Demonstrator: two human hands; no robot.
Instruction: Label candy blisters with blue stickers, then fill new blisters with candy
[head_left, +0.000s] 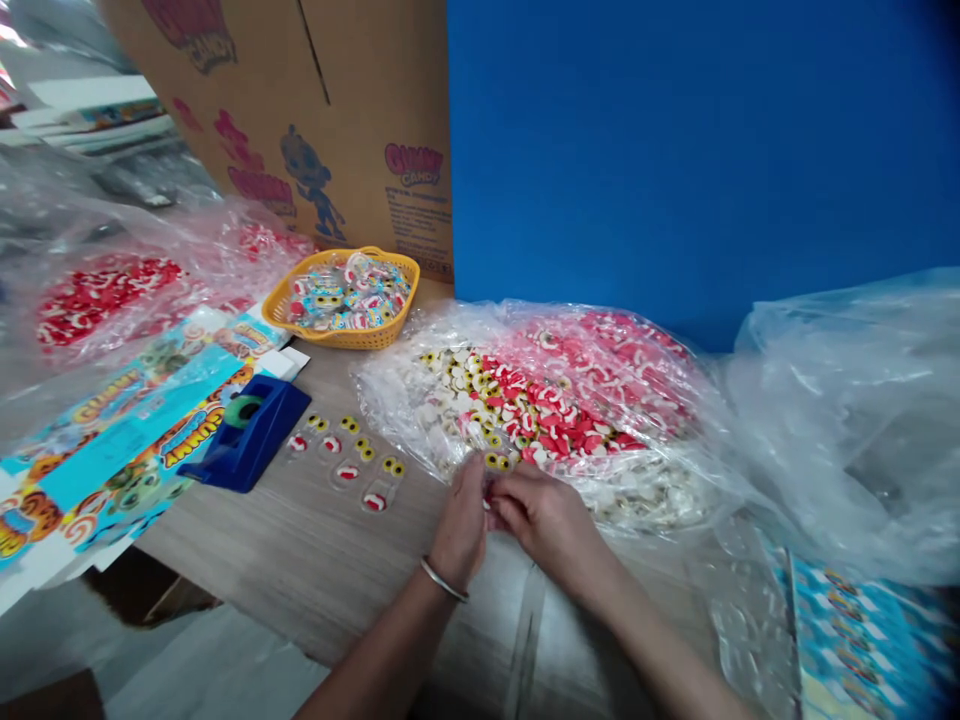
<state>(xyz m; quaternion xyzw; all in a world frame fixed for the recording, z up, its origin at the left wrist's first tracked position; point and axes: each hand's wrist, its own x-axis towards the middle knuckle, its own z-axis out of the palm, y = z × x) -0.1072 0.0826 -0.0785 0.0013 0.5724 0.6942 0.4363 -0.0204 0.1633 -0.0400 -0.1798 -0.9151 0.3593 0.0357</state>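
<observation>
My left hand (461, 525) and my right hand (544, 520) meet at the near edge of a clear plastic bag of gummy candies (540, 400). Between their fingertips they pinch a small red-and-white gummy candy (489, 488), mostly hidden by my fingers. The bag holds red-and-white pieces and yellow eye-shaped pieces. To the left of my hands, several small clear blister trays with gummy eyes and red-and-white pieces (349, 465) lie on the wood-grain table (300, 540). A metal bangle circles my left wrist.
A yellow plastic basket (337, 338) of wrapped candies stands at the back, near a blue tape dispenser (251, 435) and printed card blanks (127, 450). A cardboard box (300, 120), a blue panel (675, 150), and plastic bags surround the table.
</observation>
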